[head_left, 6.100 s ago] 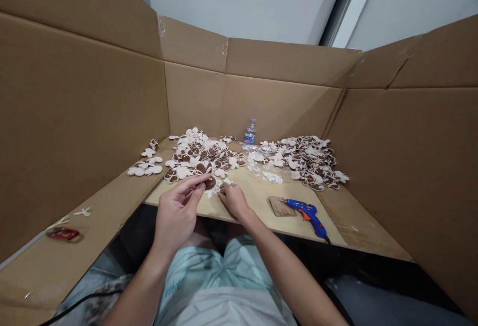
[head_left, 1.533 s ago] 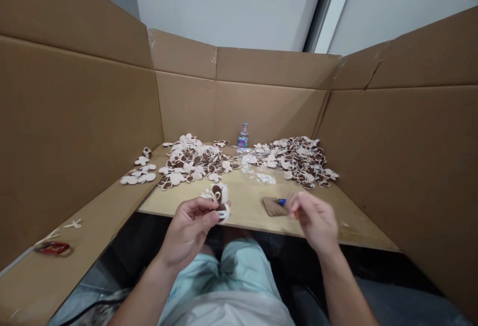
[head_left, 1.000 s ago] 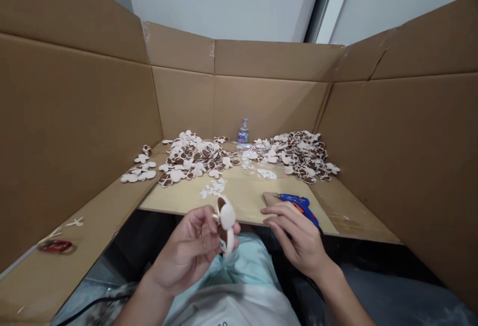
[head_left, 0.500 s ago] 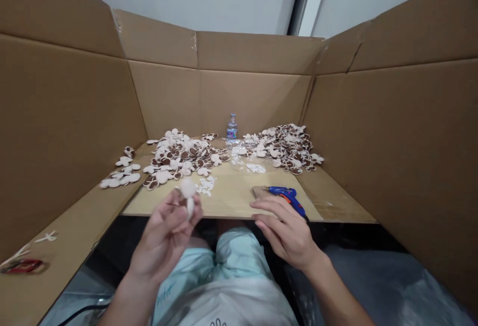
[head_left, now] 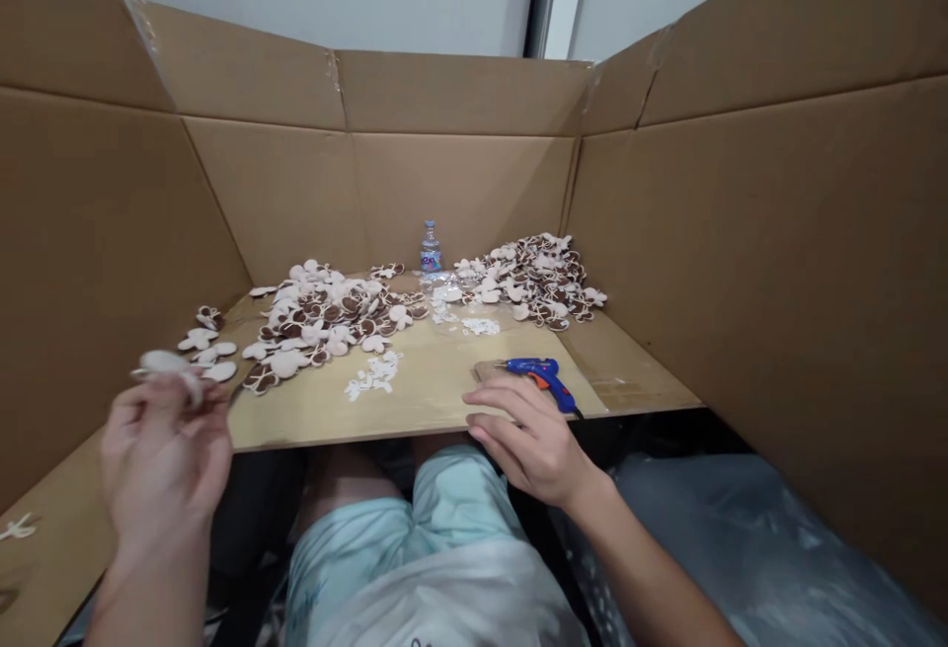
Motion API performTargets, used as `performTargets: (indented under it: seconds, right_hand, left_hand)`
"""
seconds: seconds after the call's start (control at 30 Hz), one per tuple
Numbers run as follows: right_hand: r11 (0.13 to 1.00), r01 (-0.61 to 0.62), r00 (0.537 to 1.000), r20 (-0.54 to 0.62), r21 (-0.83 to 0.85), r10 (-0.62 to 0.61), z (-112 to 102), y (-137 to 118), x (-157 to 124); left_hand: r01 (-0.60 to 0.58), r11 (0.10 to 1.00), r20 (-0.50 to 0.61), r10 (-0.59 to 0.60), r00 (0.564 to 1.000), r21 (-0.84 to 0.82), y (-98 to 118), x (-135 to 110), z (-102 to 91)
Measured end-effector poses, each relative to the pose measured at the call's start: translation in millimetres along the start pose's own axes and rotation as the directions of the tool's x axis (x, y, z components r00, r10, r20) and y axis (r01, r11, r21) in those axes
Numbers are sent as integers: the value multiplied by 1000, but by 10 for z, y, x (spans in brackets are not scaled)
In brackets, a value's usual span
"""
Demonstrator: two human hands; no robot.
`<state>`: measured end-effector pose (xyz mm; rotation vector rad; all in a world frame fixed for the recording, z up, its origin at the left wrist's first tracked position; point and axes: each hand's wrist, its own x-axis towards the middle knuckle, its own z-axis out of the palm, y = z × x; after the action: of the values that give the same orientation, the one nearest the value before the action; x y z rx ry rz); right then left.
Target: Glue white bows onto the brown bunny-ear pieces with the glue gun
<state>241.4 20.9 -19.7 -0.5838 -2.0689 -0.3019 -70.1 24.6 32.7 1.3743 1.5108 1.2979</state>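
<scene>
Left hand [head_left: 163, 454] curled, pinching one pale cutout [head_left: 164, 363] above bench [head_left: 430, 400] edge; right hand [head_left: 529, 440] open, holding nothing, just beside one blue glue gun [head_left: 540, 380]; two heaps behind: left pile [head_left: 318, 316], right pile [head_left: 529, 282]; one water bottle [head_left: 431, 250] between.

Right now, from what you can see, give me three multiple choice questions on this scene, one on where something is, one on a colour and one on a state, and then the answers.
1. Where is the blue glue gun?
A. On the person's lap
B. Taped to the cardboard wall
C. On a brown pad near the right hand

2. What colours are the shaped pieces in the heaps?
A. Red and green
B. Cream and brown
C. Blue and orange

3. What is the left hand doing?
A. Holding a cream piece up in its fingers
B. Pressing flat on the board
C. Gripping the glue gun

Answers:
1. C, the gun lies on the pad.
2. B, both colours show across the heaps.
3. A, the piece is pinched at the fingertips, raised above the surface.
</scene>
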Motion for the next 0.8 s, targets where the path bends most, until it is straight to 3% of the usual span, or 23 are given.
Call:
performTargets:
  seconds: [0.07, 0.13, 0.2, 0.27, 0.33, 0.4, 0.47, 0.5, 0.57, 0.6, 0.67, 0.73, 0.8]
  right_hand:
    - [1000, 4, 1000, -15, -12, -5, 19, 22, 2]
    - [999, 20, 999, -32, -25, -21, 40, 45, 2]
    - [999, 35, 999, -33, -34, -37, 61, 62, -4]
    - [999, 45, 999, -15, -30, -46, 82, 66, -16]
    - [998, 56, 998, 9, -16, -56, 101, 62, -28]
    - [998, 63, 998, 29, -9, -63, 117, 59, -34]
    - [998, 56, 997, 47, -8, -56, 133, 69, -36]
    - [999, 50, 997, 58, -8, -49, 144, 82, -40]
    - [999, 37, 996, 80, -6, -36, 177, 122, -66]
    - [999, 35, 995, 89, -6, -34, 201, 149, -92]
    - [998, 63, 993, 97, -25, -60, 264, 207, -174]
    - [994, 67, 990, 132, -81, -56, 338, 260, -283]
    - [988, -9, 979, 200, -154, 40, 411, 300, -384]
  left_hand:
    - [-19, 991, 18, 17, 1000, 131, -49, -7, -14]
    - [-35, 961, 158, -9, 987, 276, -91, 2, -24]
    - [-89, 893, 392, -103, 914, 441, -94, 56, 19]
    - [-233, 799, 562, -154, 813, 555, -10, 181, 162]
    - [-412, 719, 615, -28, 788, 560, 180, 363, 409]
    - [-484, 722, 578, 143, 804, 494, 442, 544, 703]
    - [-636, 684, 488, 443, 752, 359, 689, 641, 959]
    - [-676, 671, 466, 513, 720, 306, 775, 639, 1058]
    - [-768, 612, 536, 591, 603, 190, 832, 534, 1204]
    - [-813, 570, 616, 601, 509, 117, 800, 443, 1263]
    - [-874, 482, 764, 584, 274, -55, 648, 237, 1384]
    - [-908, 390, 825, 557, 98, -155, 454, 64, 1525]
    - [-955, 262, 821, 569, 39, -137, 300, -25, 1659]
